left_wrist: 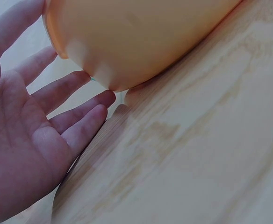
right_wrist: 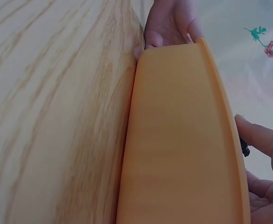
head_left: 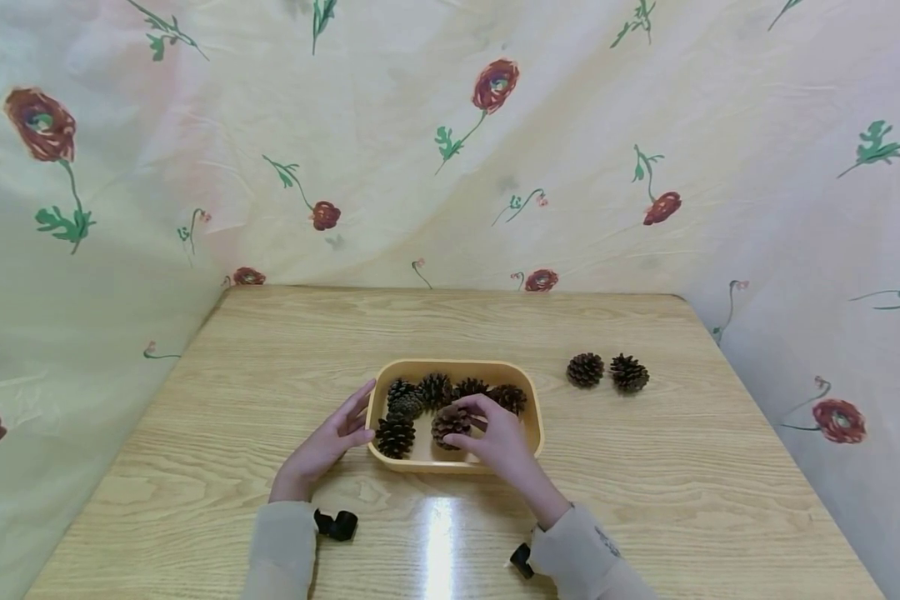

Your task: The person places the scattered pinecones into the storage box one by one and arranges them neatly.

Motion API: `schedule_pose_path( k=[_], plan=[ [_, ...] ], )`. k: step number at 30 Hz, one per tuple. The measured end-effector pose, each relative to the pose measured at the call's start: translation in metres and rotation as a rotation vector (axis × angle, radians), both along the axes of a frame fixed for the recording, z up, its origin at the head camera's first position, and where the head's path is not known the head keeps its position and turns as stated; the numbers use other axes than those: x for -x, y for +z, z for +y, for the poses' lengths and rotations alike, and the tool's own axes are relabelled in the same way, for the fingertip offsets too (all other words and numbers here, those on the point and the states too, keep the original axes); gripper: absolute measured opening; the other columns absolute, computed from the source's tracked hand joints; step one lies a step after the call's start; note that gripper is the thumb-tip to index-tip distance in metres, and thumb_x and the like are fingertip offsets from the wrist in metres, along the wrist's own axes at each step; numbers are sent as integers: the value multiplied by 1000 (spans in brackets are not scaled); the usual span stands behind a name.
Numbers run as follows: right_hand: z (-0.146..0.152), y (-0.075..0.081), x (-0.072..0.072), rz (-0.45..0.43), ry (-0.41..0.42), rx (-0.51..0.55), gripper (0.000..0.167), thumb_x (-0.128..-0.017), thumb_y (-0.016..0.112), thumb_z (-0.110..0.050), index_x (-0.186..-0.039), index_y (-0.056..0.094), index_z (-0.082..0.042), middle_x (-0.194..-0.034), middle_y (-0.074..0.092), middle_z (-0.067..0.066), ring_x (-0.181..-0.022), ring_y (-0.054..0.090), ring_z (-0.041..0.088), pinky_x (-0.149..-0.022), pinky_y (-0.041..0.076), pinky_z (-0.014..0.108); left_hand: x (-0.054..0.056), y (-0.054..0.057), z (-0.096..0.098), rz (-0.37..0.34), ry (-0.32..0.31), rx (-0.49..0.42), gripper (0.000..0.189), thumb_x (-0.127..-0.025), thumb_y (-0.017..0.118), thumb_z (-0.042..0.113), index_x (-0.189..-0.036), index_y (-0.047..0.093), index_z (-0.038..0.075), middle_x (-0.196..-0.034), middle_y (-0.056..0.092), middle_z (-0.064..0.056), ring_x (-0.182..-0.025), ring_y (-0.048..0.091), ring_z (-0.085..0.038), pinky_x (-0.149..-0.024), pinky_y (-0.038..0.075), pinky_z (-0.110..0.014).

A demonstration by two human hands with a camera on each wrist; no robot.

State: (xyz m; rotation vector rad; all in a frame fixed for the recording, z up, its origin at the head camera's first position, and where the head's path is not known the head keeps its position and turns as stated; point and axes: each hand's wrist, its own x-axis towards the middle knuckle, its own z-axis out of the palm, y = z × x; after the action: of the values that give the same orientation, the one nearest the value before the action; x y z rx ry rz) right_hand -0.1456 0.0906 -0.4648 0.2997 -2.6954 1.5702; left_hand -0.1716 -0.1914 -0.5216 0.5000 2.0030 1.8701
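A yellow tray (head_left: 528,450) with raised walls stands on the table and holds several brown pinecones (head_left: 395,437) along its left and back sides. Over the tray's middle, my right hand (head_left: 498,437) pinches one pinecone (head_left: 450,427) between thumb and fingers. My left hand (head_left: 330,437) rests against the tray's left end, its fingers extended. In the left wrist view, the fingertips of that hand (left_wrist: 38,112) touch the outer wall of the tray (left_wrist: 136,37). From the right wrist, the tray's near wall (right_wrist: 178,140) hides most of the pinched pinecone.
Two more pinecones, one on the left (head_left: 585,370) and one on the right (head_left: 629,373), lie on the wooden table (head_left: 682,467) to the right of the tray. A flowered cloth (head_left: 390,150) hangs behind the table and along both sides.
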Motion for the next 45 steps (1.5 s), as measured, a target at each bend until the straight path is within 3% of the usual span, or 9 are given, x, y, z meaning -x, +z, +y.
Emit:
schedule_pose_path(
  k=[8,20,30,45],
  plan=[
    [-7,0,1,-3,53,-4,41,-76,82,-12,-113,64,-9,-115,68,6,-113,63,26,-97,53,35,-1,2,0,-24,12,-12,77,-97,58,15,-157,12,30,-164,8,-10,-148,19,-39,-119,20,-53],
    [-15,-2,5,20,114,-124,40,-76,82,-20,-111,65,-10,-118,68,9,-115,61,32,-96,53,45,0,1,0,-12,-4,-5,77,-97,57,15,-157,10,30,-165,7,-10,-147,20,-39,-119,22,-53],
    [-18,-1,5,-45,153,-218,42,-77,82,-23,-114,64,-12,-120,67,11,-114,61,32,-93,52,48,1,0,0,-7,-8,-14,77,-97,57,15,-157,10,29,-165,7,-11,-147,19,-40,-119,22,-53],
    [-15,-4,7,-81,173,-214,45,-77,82,-22,-116,64,-10,-123,65,13,-116,60,34,-97,50,50,0,-1,0,-12,-4,-23,77,-97,57,14,-157,11,31,-165,7,-9,-148,18,-39,-119,20,-54]
  ],
)
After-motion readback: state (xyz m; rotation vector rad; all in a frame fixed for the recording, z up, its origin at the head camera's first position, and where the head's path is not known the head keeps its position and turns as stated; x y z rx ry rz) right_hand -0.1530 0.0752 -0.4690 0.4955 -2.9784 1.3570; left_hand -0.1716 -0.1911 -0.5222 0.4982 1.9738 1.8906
